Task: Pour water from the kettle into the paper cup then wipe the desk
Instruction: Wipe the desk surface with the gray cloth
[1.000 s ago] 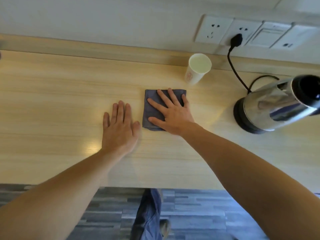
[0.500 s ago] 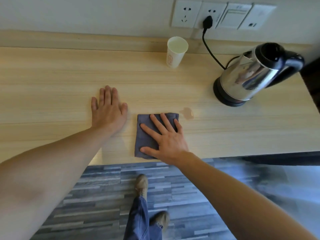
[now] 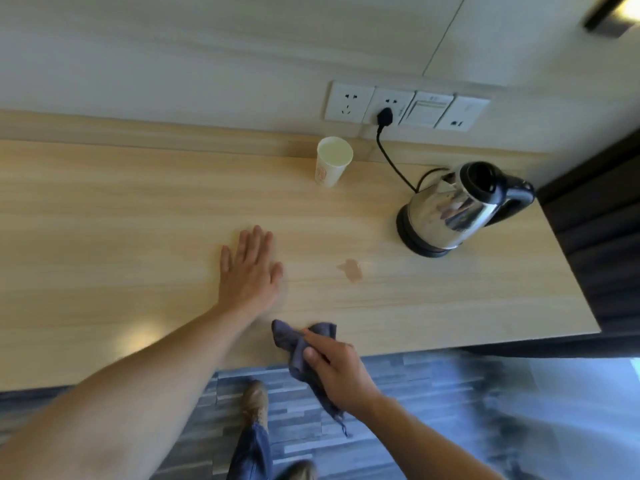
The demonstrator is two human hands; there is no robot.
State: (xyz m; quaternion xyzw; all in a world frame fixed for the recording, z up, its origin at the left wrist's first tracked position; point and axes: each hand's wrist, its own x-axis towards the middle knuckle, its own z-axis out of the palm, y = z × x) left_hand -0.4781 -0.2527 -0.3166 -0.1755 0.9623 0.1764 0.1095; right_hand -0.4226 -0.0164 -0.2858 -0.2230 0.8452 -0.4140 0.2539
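Paper cup (image 3: 333, 161): filled (kettle (image 3: 457, 209) docked). Puddle (image 3: 350, 269) beyond right hand (image 3: 337, 370) fingers gripping cloth (image 3: 298, 344): unwiped; left hand (image 3: 250, 271) flat.

The right hand (image 3: 337, 370) grips the cloth (image 3: 298, 344) at the near edge of the desk (image 3: 104, 220). Straight ahead of the grip the wood lies bare up to a small wet patch (image 3: 351, 270). Ahead and to its left, the left hand (image 3: 250, 271) presses flat and blocks that side. Far ahead stands the paper cup (image 3: 331, 161) by the wall; ahead to the right, the kettle (image 3: 453, 213) and its cord (image 3: 393, 164) close the corner.
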